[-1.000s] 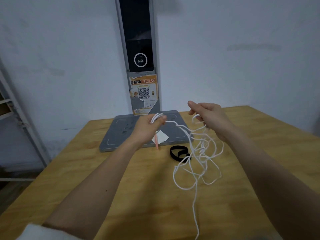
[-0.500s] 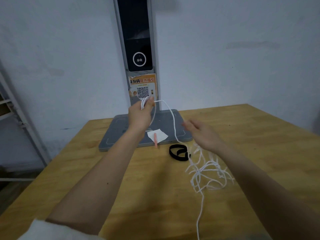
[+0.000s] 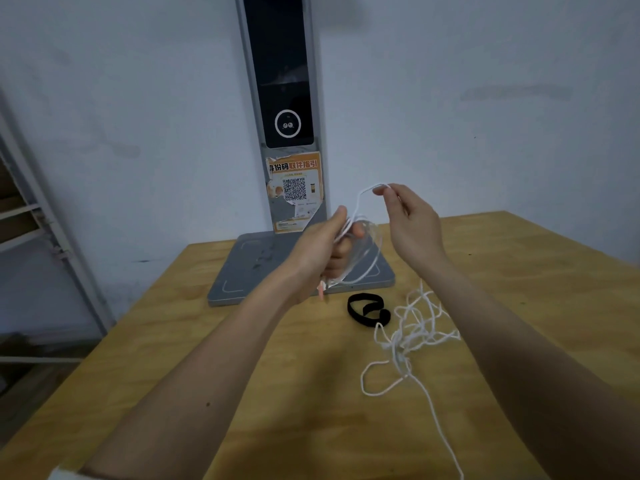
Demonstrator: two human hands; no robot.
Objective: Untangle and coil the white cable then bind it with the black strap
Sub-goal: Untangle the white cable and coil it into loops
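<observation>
Since half a second ago your right hand (image 3: 412, 223) has risen from the tangle, pinching a strand of the white cable (image 3: 412, 332) between thumb and fingertip, other fingers loose. Your left hand (image 3: 329, 251) is closed round a few finished loops just left of it. Uncoiled cable lies heaped on the table (image 3: 242, 358) below your right hand, its tail trailing toward you. Black strap (image 3: 367, 310) lies just left of that heap, untouched. Right hand is nearer the slack.
</observation>
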